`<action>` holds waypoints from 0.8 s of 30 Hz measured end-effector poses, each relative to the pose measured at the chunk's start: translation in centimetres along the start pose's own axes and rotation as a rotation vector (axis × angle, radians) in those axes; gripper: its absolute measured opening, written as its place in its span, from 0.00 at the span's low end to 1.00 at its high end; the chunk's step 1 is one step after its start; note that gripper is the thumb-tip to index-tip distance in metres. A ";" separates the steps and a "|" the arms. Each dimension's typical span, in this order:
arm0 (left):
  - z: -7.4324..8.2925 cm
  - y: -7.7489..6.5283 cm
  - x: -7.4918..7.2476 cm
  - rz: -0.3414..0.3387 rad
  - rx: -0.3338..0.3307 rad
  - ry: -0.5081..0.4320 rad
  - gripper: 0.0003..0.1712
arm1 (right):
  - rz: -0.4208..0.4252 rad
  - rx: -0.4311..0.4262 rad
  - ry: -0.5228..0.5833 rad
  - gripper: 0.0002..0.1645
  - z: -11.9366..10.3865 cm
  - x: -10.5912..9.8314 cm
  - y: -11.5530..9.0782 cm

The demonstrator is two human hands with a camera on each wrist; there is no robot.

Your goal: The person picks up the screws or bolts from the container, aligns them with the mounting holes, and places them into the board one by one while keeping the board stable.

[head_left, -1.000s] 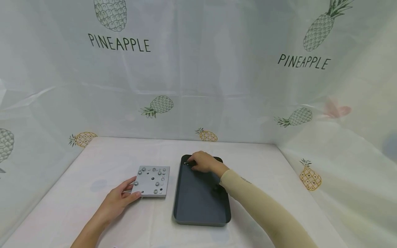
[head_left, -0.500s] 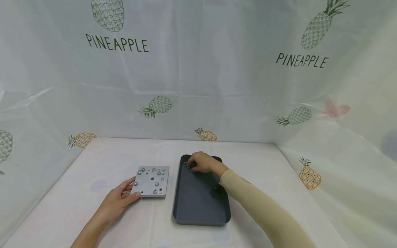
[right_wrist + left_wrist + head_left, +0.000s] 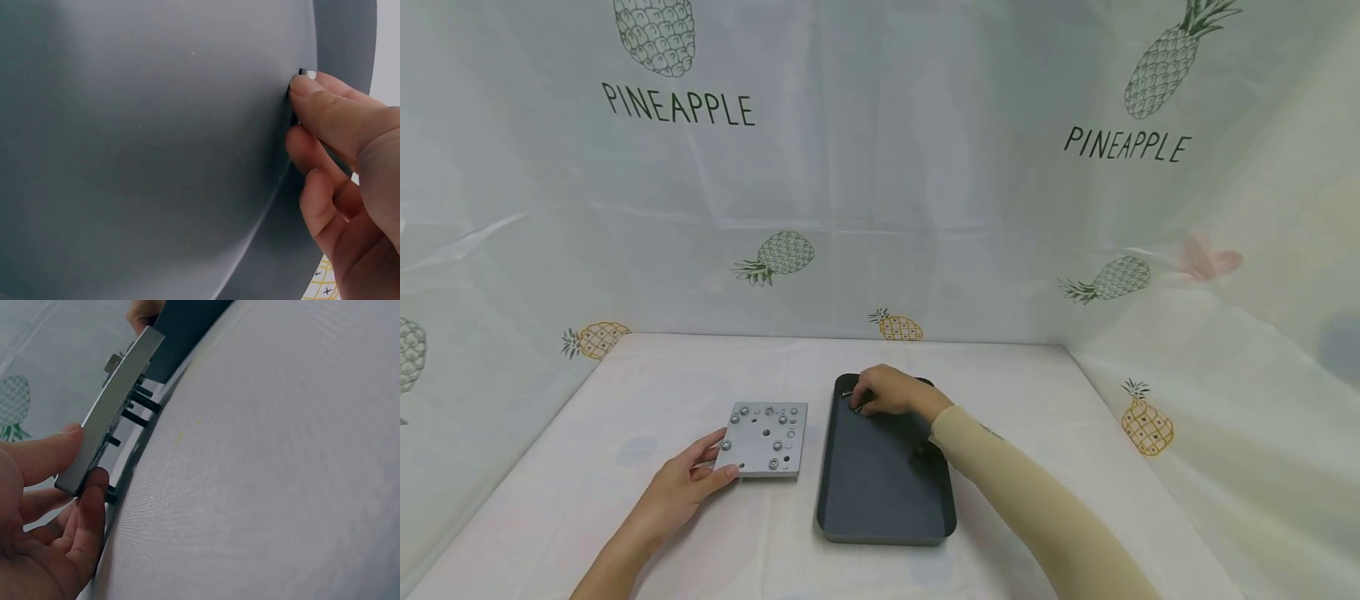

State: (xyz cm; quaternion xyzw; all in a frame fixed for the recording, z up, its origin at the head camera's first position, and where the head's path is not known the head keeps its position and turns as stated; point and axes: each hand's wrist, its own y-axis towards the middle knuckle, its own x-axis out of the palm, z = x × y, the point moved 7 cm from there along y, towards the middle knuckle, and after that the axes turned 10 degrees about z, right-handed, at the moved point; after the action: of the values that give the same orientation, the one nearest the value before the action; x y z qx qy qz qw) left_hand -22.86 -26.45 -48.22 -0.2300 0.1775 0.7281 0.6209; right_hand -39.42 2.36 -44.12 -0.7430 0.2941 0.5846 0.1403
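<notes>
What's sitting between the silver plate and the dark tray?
Nothing that I can see: in the head view, only a bare strip of pale tablecloth separates the silver plate from the dark tray.

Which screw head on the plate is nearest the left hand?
The screw head beside the left hand, the front one of two along the left edge of the metal plate; the others sit farther back or farther right.

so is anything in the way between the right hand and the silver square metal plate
Yes: the raised left rim of the dark grey rectangular tray, which the right hand reaches into. Nothing else visible stands on the way to the silver square metal plate, which the left hand grips at its left side.
</notes>
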 end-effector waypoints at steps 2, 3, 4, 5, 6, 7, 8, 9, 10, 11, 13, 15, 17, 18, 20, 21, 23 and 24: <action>0.0 0.0 0.0 -0.001 -0.002 -0.001 0.50 | -0.002 -0.013 -0.012 0.09 0.1 0.2 0.1; 0.1 -0.1 0.0 -0.001 -0.002 -0.001 0.50 | -0.003 -0.017 -0.015 0.09 0.1 0.2 0.2; 0.1 -0.1 0.0 -0.001 -0.002 0.001 0.50 | -0.004 -0.020 -0.016 0.08 0.2 0.3 0.3; 0.1 -0.1 0.0 -0.002 -0.002 0.003 0.50 | -0.006 -0.021 -0.017 0.08 0.2 0.3 0.3; 0.2 -0.1 0.0 -0.003 0.002 0.003 0.49 | -0.009 -0.018 -0.018 0.07 0.3 0.4 0.4; 0.2 -0.1 0.0 -0.002 0.000 0.003 0.49 | -0.011 -0.015 -0.017 0.07 0.3 0.4 0.4; 0.3 -0.1 0.0 -0.002 -0.001 0.005 0.49 | -0.013 -0.012 -0.014 0.07 0.3 0.3 0.4; 0.3 -0.1 0.0 -0.002 -0.003 0.004 0.50 | -0.016 -0.006 -0.012 0.07 0.4 0.3 0.4; 0.3 -0.1 0.0 -0.003 -0.003 0.004 0.50 | -0.019 -0.001 -0.011 0.06 0.4 0.3 0.4; 0.3 -0.1 0.0 -0.002 -0.004 0.006 0.50 | -0.022 0.004 -0.010 0.06 0.4 0.3 0.4; 0.3 -0.1 0.0 -0.001 -0.006 0.005 0.50 | -0.028 0.012 -0.008 0.06 0.5 0.4 0.4; 0.2 -0.1 0.0 0.000 -0.007 0.002 0.50 | -0.031 0.016 -0.006 0.06 0.5 0.4 0.4; 0.2 -0.1 0.0 0.001 -0.008 0.002 0.50 | -0.032 0.014 -0.007 0.06 0.5 0.4 0.4; 0.2 -0.1 0.0 0.000 -0.007 0.000 0.50 | -0.031 0.012 -0.009 0.06 0.5 0.4 0.4; 0.2 -0.1 0.0 -0.001 -0.006 -0.001 0.50 | -0.031 0.008 -0.014 0.06 0.5 0.4 0.5; 0.2 -0.1 0.0 0.000 -0.006 0.000 0.50 | -0.030 0.004 -0.018 0.05 0.5 0.4 0.5; 0.3 -0.1 0.0 -0.001 -0.005 0.003 0.50 | -0.029 -0.002 -0.027 0.05 0.5 0.4 0.5; 0.3 -0.1 0.0 -0.002 -0.004 0.003 0.50 | -0.029 -0.004 -0.030 0.05 0.5 0.4 0.5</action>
State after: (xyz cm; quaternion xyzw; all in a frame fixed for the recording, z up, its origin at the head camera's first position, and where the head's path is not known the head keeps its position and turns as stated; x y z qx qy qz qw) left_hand -22.79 -26.26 -48.02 -0.2324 0.1769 0.7275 0.6208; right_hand -40.06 2.12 -44.61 -0.7387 0.2799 0.5941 0.1516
